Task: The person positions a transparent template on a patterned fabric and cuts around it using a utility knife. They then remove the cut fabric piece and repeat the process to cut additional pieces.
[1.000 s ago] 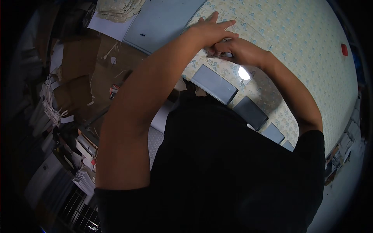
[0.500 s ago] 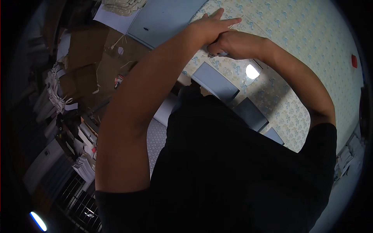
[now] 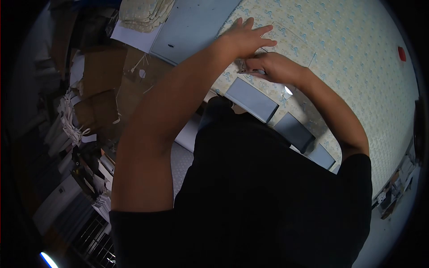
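Observation:
My left hand (image 3: 251,39) lies palm down with its fingers spread on a pale fabric (image 3: 353,58) patterned in blue and yellow. Just nearer to me, my right hand (image 3: 278,67) is closed around a small metal tool (image 3: 243,70). Most of that tool is hidden in the fist, so its kind cannot be made out. The tool's visible end is low over the cloth, close to my left wrist. Thin straight lines show on the fabric beyond my hands.
A grey block (image 3: 252,99), a darker block (image 3: 294,131) and another grey block (image 3: 322,155) line the near edge. Folded fabric (image 3: 145,13) lies at upper left, cardboard (image 3: 105,67) below it. A red object (image 3: 401,53) is far right.
My right hand has drawn back toward me and now sits a little apart from my left, showing more of the metal tool. My left hand stays spread. The view has shifted slightly.

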Tool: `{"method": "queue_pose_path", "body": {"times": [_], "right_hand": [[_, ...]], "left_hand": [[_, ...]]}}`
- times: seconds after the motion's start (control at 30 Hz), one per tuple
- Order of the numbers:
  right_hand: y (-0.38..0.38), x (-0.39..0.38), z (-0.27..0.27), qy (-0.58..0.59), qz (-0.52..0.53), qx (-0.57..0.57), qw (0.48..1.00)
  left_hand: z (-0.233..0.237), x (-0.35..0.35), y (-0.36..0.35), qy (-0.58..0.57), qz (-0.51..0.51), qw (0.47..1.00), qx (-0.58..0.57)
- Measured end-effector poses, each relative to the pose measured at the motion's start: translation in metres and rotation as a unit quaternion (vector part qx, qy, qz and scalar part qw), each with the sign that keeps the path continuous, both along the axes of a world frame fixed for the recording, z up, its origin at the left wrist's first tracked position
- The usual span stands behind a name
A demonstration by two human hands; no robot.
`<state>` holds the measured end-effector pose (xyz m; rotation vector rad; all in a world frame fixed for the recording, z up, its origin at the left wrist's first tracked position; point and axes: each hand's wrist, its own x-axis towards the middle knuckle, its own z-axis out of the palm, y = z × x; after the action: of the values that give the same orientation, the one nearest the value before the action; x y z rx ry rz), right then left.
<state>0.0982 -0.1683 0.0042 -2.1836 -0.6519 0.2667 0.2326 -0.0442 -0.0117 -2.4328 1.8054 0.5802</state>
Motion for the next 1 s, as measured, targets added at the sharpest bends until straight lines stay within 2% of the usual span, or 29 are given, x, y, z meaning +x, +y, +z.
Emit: {"method": "queue_pose_path", "body": {"times": [0.03,0.1,0.23,0.37,0.43,0.47,0.53,0.67,0.73,1.0], "right_hand": [[0.002,-0.008,-0.001,-0.027,-0.046,-0.01,0.999],[0.009,-0.022,-0.006,-0.037,-0.08,0.003,0.996],[0.034,-0.05,-0.002,0.008,-0.231,0.033,0.972],[0.07,-0.065,0.007,0.084,-0.367,-0.01,0.926],[0.091,-0.064,0.014,0.093,-0.471,0.013,0.877],[0.1,-0.064,0.011,0.093,-0.487,0.003,0.869],[0.122,-0.064,0.004,0.081,-0.573,-0.041,0.815],[0.15,-0.056,0.016,0.107,-0.63,-0.061,0.766],[0.158,-0.05,0.022,0.129,-0.657,-0.053,0.741],[0.18,-0.036,0.022,0.113,-0.69,-0.095,0.708]], "left_hand": [[0.009,-0.002,0.0,-0.048,-0.069,0.996,-0.001],[0.014,-0.002,-0.003,-0.084,-0.125,0.988,-0.027],[0.024,-0.008,-0.019,-0.144,-0.263,0.953,-0.038],[0.018,-0.014,-0.037,-0.136,-0.324,0.935,-0.045],[0.021,-0.013,-0.042,-0.139,-0.32,0.936,-0.033],[0.024,-0.011,-0.046,-0.136,-0.334,0.932,-0.047],[0.027,-0.01,-0.049,-0.109,-0.344,0.933,-0.021],[0.026,-0.01,-0.057,-0.084,-0.362,0.928,-0.004],[0.017,-0.014,-0.066,-0.07,-0.341,0.936,0.051],[0.009,-0.019,-0.074,-0.102,-0.359,0.926,0.053]]}}
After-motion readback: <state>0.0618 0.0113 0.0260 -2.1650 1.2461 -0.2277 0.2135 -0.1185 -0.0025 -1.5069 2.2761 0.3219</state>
